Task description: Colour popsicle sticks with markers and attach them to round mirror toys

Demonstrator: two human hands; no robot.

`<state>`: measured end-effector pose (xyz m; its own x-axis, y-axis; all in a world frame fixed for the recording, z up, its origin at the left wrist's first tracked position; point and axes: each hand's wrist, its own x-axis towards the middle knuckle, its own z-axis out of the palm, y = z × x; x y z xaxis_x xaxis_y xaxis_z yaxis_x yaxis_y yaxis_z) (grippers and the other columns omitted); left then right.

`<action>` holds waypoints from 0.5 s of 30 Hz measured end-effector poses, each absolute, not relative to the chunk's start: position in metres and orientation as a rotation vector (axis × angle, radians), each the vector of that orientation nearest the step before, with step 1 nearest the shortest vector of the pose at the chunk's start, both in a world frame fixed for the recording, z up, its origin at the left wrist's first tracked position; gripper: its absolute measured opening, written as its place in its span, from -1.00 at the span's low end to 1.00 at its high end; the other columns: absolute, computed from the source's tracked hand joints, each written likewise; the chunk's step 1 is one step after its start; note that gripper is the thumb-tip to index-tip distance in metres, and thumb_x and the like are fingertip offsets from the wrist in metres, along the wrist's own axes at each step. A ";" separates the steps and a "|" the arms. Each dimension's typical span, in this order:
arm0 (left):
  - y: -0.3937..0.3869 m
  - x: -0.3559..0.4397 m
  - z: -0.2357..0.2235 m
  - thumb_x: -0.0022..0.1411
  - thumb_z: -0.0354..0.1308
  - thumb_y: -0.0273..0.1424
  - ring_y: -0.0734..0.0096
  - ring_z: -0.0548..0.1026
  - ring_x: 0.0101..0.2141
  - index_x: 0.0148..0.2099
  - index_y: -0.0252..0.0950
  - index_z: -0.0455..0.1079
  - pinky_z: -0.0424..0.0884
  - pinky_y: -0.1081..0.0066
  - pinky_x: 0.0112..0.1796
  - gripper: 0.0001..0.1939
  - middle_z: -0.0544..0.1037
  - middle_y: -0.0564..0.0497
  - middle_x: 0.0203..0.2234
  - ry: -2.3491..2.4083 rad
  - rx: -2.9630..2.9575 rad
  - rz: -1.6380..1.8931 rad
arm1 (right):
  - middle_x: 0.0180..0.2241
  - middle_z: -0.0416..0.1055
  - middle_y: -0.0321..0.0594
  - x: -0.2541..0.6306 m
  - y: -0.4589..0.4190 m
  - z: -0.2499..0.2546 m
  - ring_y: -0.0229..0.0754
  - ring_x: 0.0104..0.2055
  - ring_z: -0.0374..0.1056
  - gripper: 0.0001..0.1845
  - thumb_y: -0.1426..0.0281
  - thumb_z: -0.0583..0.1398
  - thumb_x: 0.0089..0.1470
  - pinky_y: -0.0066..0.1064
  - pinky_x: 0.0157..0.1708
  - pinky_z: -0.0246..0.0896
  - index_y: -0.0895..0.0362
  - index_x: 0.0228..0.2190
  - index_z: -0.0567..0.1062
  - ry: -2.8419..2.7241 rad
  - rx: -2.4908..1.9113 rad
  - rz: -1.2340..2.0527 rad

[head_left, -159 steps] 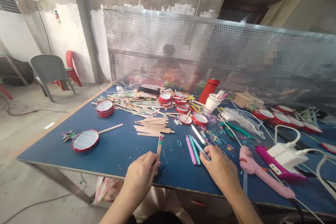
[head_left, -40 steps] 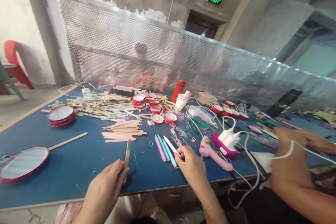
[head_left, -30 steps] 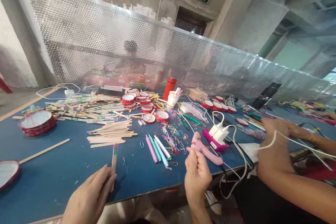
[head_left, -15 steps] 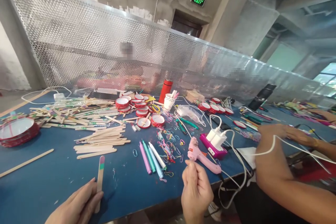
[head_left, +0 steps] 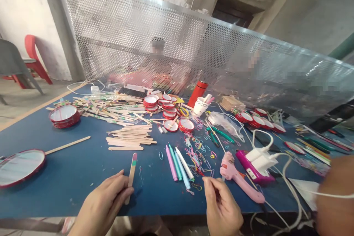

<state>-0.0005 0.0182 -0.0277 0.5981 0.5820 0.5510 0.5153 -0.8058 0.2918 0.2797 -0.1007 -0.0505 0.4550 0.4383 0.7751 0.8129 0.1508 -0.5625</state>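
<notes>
My left hand (head_left: 106, 201), closed near the table's front edge, grips a wooden craft stick (head_left: 132, 175) with a purple and green tip. The stick points up and away from me. To the right, my right hand (head_left: 222, 206) is curled with thumb and forefinger together; nothing shows between the fingertips. Ahead of it lie several markers side by side: a purple one (head_left: 171, 163), a green one (head_left: 175, 162), a light blue one (head_left: 182, 171) and a white one (head_left: 184, 163). Plain craft sticks (head_left: 129, 138) are piled beyond my left hand.
A pink glue gun (head_left: 240, 180) lies right of my right hand, beside a magenta power strip (head_left: 254, 169). Colourful clips (head_left: 197, 155) are scattered behind. Red-rimmed drums (head_left: 63, 115), a paper cup (head_left: 200, 106) and a red flask (head_left: 197, 94) stand farther back. A co-worker's arm (head_left: 336, 191) is at right.
My right hand has let go of the white marker, which lies with the others, and moved right, fingers curled. My left hand keeps the craft stick. The view swung right, then partly back left.
</notes>
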 end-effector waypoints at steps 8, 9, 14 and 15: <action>0.017 -0.002 -0.026 0.55 -0.08 -0.20 0.41 0.73 -0.22 -0.40 -0.13 0.35 0.54 0.61 -0.04 -0.57 0.59 0.14 -0.54 0.887 2.734 0.929 | -0.53 0.37 -0.37 0.284 -0.092 -0.033 -0.25 -0.49 0.33 -0.97 0.43 0.25 0.27 -0.41 -0.39 0.25 0.09 -0.28 0.48 -1.666 -1.455 -0.465; 0.016 -0.002 -0.025 0.54 -0.06 -0.21 0.41 0.73 -0.21 -0.39 -0.13 0.36 0.54 0.61 -0.04 -0.59 0.60 0.14 -0.53 0.882 2.730 0.925 | -0.54 0.36 -0.38 0.286 -0.092 -0.034 -0.25 -0.49 0.33 -0.98 0.42 0.25 0.27 -0.40 -0.39 0.24 0.10 -0.26 0.48 -1.706 -1.465 -0.470; 0.013 0.001 -0.020 0.56 -0.11 -0.20 0.44 0.73 -0.28 -0.40 -0.14 0.35 0.55 0.62 -0.07 -0.55 0.59 0.14 -0.54 0.931 2.638 1.011 | -0.56 0.35 -0.43 0.291 -0.089 -0.040 -0.26 -0.51 0.34 -0.92 0.43 0.23 0.26 -0.39 -0.38 0.19 0.12 -0.18 0.47 -1.816 -1.494 -0.489; 0.012 0.001 -0.020 0.56 -0.11 -0.21 0.44 0.73 -0.30 -0.41 -0.14 0.34 0.55 0.61 -0.04 -0.55 0.58 0.15 -0.55 0.928 2.625 1.001 | -0.56 0.36 -0.43 0.291 -0.089 -0.041 -0.27 -0.51 0.35 -0.92 0.43 0.22 0.27 -0.39 -0.38 0.19 0.11 -0.17 0.47 -1.824 -1.503 -0.489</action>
<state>0.0014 0.0121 -0.0195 0.5778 0.6135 0.5383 0.4902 -0.7882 0.3721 0.2910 -0.0888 -0.0405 -0.0692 0.6871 0.7233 0.9568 0.2510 -0.1469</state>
